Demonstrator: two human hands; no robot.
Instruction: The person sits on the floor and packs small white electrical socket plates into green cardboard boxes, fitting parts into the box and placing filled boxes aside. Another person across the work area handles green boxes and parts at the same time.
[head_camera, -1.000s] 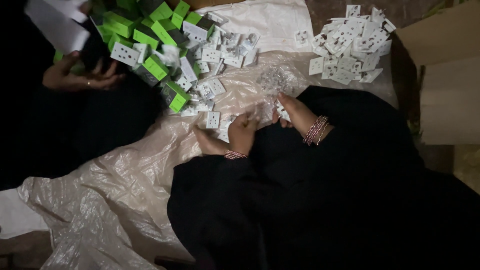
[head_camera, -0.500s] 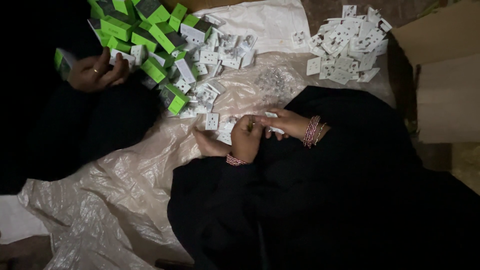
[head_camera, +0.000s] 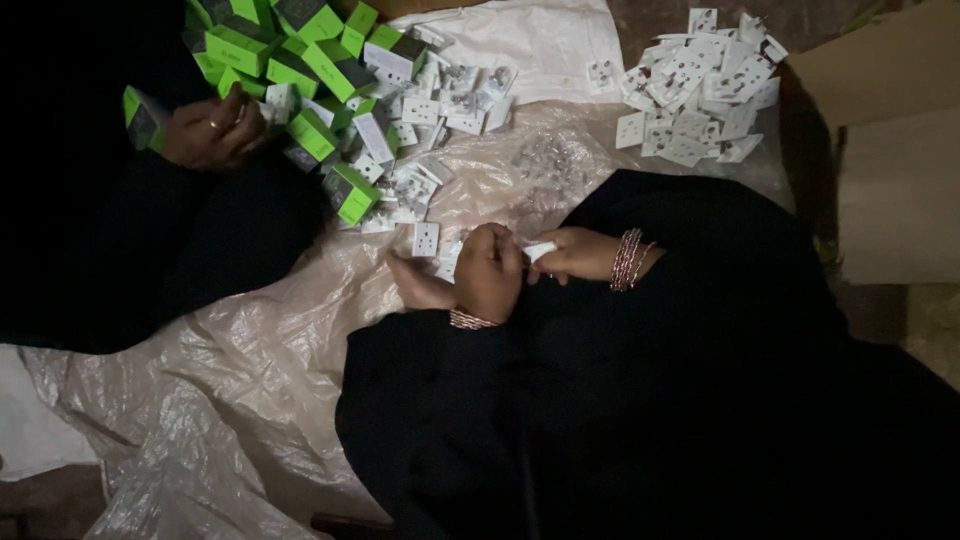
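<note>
The head view shows the left hand (head_camera: 488, 272) and the right hand (head_camera: 572, 254) pressed close together over the dark lap, both closed around a small white piece (head_camera: 540, 249) of which only one end peeks out between them. That grip looks like the weak spot: the piece is tiny and mostly hidden by the fingers, and in this dim light a slip could drop it into the folds of the black clothing, where it would be hard to find. Just beyond the left hand a single white card (head_camera: 425, 238) lies on the plastic sheet (head_camera: 250, 380) covering the floor; the sheet is wrinkled and slick, so a nudge from a wrist could send the card sliding. Farther out, a scatter of small clear bits (head_camera: 545, 160) sits loose near the sheet's far edge and could easily be swept away. A heap of white cards (head_camera: 690, 90) fills the far right corner, while green boxes (head_camera: 320, 60) crowd the far left, where another person's hand (head_camera: 212, 130) holds one; the mingled piles could get mixed.
</note>
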